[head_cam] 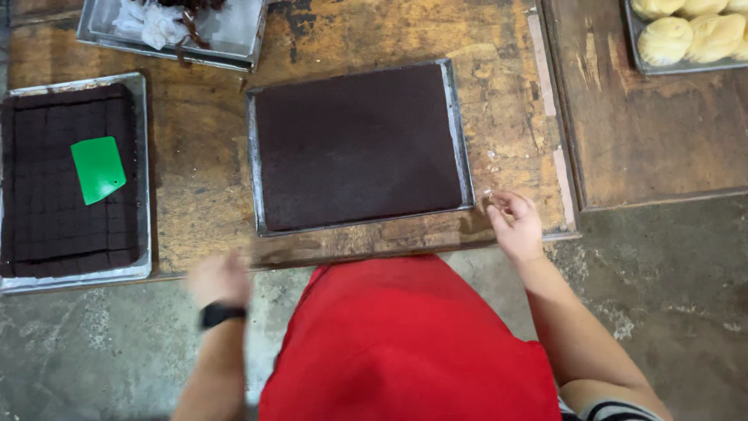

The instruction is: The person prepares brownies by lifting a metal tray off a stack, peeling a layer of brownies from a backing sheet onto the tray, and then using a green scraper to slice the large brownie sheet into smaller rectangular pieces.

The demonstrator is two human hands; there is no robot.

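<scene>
Worn wooden bench [210, 195] over a grey concrete floor. Straight ahead sits the rectangular metal tray [466, 168] with its uncut dark brown slab of cake [358, 144], smooth, not one line scored in it. Off to my left, the other metal tray [142, 171] holds a dark slab already marked into small squares [47, 210], the green plastic scraper [98, 169] lying on top. My right hand [516, 226] hangs at the front tray's near right corner, grip loosely open, nothing in it. My left hand [220, 278] is blurred at the bench edge; I cannot tell its grip. One slab cut, one whole.
</scene>
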